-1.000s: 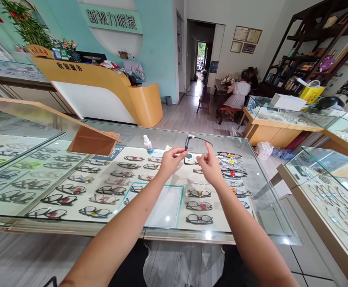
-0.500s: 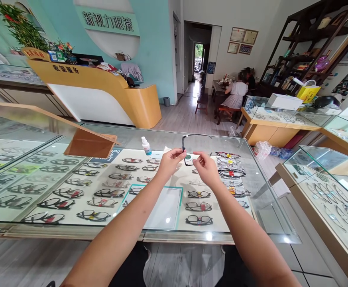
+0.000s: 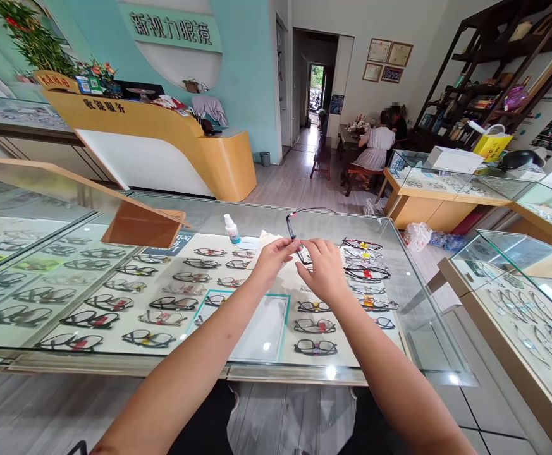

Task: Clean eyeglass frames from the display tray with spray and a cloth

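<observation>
A pair of dark-framed eyeglasses (image 3: 290, 222) is held up above the glass counter, one temple arm reaching up and to the right. My left hand (image 3: 272, 260) pinches the frame between thumb and fingertips. Against its lower part, my right hand (image 3: 324, 268) has its fingers bent over the rim and its thumb below, covering much of that side. Behind my hands lie a crumpled white cloth (image 3: 267, 239) and, farther left, a small white spray bottle (image 3: 231, 229) with a blue label, standing upright.
Beneath the glass counter (image 3: 365, 363) lie rows of eyeglasses (image 3: 315, 347) and a teal-edged white mat (image 3: 257, 335). A wooden-framed mirror stand (image 3: 145, 226) stands at left. More display cases (image 3: 508, 328) line the right. People (image 3: 377, 142) sit at a table in back.
My right hand has moved up and left, its fingers now over the lower part of the eyeglasses. The eyeglasses have tilted slightly, and my left hand keeps its pinch.
</observation>
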Demonstrator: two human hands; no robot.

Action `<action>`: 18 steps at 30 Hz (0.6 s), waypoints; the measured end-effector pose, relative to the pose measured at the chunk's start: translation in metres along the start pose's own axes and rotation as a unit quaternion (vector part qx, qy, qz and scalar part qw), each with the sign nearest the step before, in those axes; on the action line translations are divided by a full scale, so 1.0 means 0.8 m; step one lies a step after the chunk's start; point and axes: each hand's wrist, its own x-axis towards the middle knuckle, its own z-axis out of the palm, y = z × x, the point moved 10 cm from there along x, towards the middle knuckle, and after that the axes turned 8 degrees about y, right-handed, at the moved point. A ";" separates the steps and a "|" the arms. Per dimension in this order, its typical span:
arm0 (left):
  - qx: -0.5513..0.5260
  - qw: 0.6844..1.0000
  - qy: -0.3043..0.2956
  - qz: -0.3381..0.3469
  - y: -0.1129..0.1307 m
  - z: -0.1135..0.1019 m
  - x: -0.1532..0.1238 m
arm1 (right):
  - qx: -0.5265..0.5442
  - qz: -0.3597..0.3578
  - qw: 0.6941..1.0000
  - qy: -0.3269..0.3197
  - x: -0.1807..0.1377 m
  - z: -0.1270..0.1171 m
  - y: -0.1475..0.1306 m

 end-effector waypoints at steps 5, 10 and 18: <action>-0.048 0.997 0.040 -0.038 -0.005 -0.017 0.008 | -0.026 -0.022 0.999 -0.007 0.001 -0.002 -0.004; -0.051 0.996 0.051 -0.042 -0.001 -0.020 0.004 | -0.037 -0.042 0.998 0.012 0.004 -0.010 -0.010; -0.065 0.996 0.045 -0.034 0.007 -0.012 0.001 | -0.053 -0.034 0.993 0.096 0.006 -0.039 -0.007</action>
